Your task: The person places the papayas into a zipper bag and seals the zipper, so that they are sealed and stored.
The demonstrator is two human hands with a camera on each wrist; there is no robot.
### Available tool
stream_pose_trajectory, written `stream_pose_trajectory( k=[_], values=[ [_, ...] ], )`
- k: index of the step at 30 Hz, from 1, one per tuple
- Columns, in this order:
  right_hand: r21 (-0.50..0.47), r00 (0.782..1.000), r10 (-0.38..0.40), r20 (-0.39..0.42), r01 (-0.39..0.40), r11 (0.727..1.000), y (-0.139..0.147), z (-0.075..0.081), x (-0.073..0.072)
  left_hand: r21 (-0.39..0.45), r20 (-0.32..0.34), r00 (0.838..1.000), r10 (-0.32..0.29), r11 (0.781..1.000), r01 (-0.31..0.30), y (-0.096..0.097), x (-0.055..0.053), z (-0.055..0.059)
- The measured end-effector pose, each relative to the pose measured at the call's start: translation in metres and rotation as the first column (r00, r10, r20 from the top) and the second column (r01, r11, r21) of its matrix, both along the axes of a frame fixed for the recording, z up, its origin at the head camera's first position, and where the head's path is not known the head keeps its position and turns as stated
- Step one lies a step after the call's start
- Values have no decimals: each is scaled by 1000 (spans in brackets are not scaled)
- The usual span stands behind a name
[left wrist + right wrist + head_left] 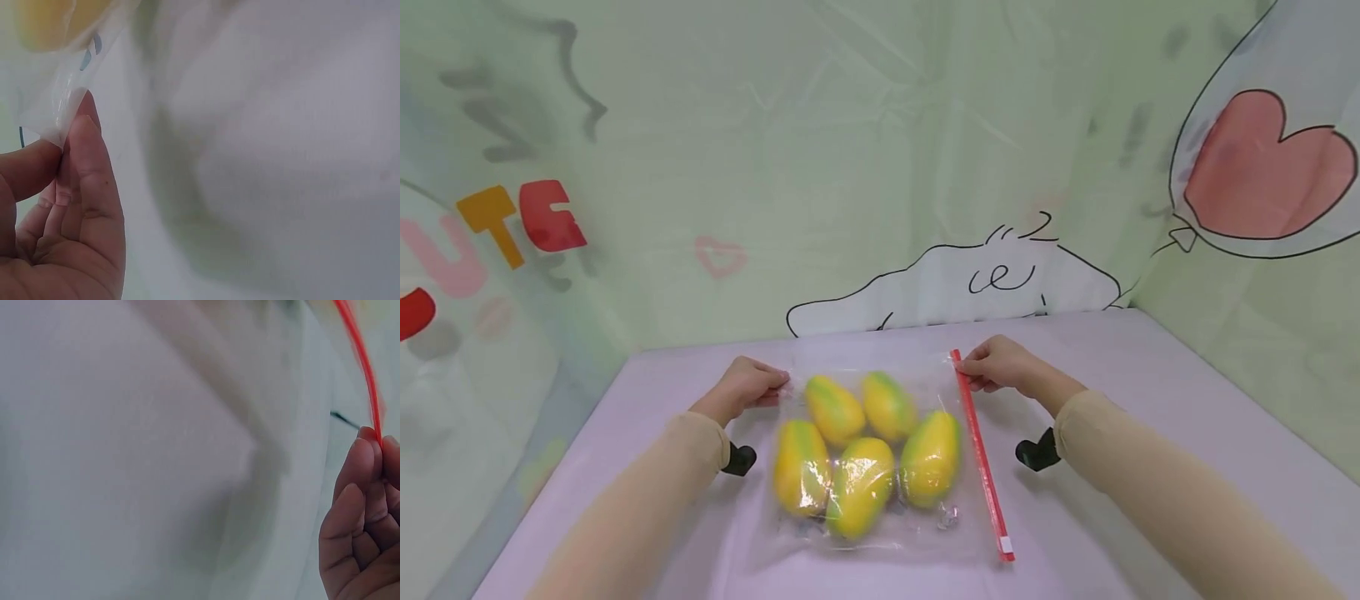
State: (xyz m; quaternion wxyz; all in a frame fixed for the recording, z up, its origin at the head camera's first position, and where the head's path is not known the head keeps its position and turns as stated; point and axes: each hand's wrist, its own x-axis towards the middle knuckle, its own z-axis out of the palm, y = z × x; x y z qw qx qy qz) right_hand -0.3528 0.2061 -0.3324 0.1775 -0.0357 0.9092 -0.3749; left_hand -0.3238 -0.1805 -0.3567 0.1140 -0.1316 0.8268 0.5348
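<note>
A clear plastic slider bag (880,539) with several yellow-green mangoes (861,487) inside is in the middle of the head view. My left hand (747,387) pinches its upper left corner between thumb and fingers; the left wrist view shows the clear film (53,112) in that pinch. On the bag's right side runs a red zip strip (979,454) with a white slider (1006,544) at its near end. The strip's far end is pinched by my right hand (1003,367). In the right wrist view, the red strip (369,375) rises from between the fingertips.
A pale lilac table (677,375) lies under the bag and both arms. Behind it hangs a light green printed curtain (737,167) with cartoon drawings, which also encloses the left and right sides. A dark piece (1037,450) sticks out at each wrist.
</note>
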Motion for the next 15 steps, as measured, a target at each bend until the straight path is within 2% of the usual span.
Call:
stream_pose_trajectory(
  k=[7, 10, 15],
  values=[
    [27, 1000, -19, -6, 19, 999, 37, -4, 1, 74, 16, 999, -40, 997, 39, 26, -4, -2],
    [30, 999, -37, -10, 38, 999, 45, -5, 2, 67, 21, 998, -54, 996, 53, 34, -4, 0],
    [7, 998, -58, 2, 58, 998, 45, -7, 2, 37, 32, 999, -41, 998, 40, 36, -4, -1]
  ],
)
